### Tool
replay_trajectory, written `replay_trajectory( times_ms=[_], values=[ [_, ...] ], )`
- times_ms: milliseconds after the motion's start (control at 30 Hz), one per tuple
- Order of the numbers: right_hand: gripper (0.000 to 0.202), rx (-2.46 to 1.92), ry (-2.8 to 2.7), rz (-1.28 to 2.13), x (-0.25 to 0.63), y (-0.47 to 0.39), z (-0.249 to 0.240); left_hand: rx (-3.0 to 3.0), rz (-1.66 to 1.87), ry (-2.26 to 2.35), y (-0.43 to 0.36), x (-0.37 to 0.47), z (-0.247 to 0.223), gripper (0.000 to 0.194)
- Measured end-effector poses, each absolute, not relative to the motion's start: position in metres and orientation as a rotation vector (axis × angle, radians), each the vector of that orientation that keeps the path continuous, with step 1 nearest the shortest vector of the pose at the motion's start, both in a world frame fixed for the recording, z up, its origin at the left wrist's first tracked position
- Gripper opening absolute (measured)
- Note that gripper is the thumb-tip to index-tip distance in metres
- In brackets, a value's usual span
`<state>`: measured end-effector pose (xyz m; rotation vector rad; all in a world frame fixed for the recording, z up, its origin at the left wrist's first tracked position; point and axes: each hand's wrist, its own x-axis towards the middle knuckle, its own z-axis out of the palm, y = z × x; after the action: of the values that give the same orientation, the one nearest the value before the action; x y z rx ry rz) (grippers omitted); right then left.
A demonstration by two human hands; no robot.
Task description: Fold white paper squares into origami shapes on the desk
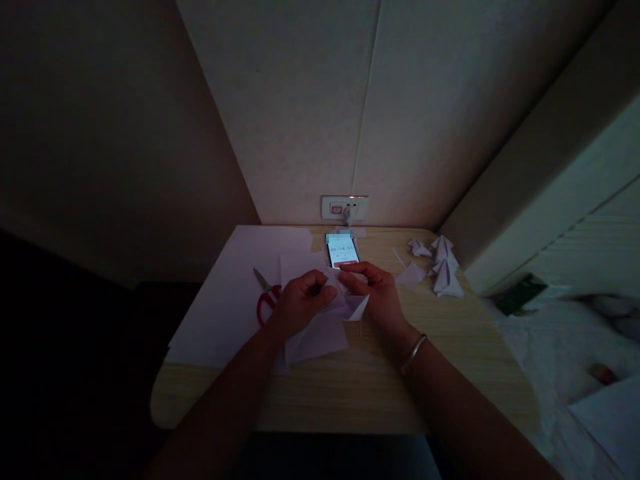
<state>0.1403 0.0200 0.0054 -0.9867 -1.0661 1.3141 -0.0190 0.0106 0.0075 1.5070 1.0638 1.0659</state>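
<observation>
Between my two hands is a partly folded sheet of white paper [341,307], held a little above the table. My left hand [303,299] pinches its left side, thumb on top. On the right, my right hand [373,287] grips the upper right edge with thumb and fingers closed, and a corner of the paper sticks up beside it. Beneath the held paper lies another white sheet [315,343]. Red-handled scissors [266,300] rest on paper just left of my left hand, partly hidden by it.
A lit phone [343,248] showing a timer lies behind my hands, below a wall socket [345,208]. Large white sheets [220,293] cover the table's left side. Several folded paper figures [445,267] and paper scraps [411,273] are at the right of the wooden table [440,353].
</observation>
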Motion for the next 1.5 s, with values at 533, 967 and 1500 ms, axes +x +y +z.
replay_trajectory(
  times_ms=[533, 967, 1500],
  values=[
    [0.021, -0.998, -1.054, 1.299, 0.139, 0.020, 0.004, 1.979, 1.002, 1.038, 0.013, -0.023, 0.009, 0.016],
    [0.021, -0.992, -1.086, 1.259, 0.139, 0.021, -0.002, 1.644, 1.108, 1.105, 0.009, -0.012, 0.003, 0.016],
    [0.021, -0.990, -1.050, 1.257, 0.137, 0.020, -0.002, 1.674, 1.209, 1.142, 0.008, -0.010, 0.007, 0.016]
  ],
)
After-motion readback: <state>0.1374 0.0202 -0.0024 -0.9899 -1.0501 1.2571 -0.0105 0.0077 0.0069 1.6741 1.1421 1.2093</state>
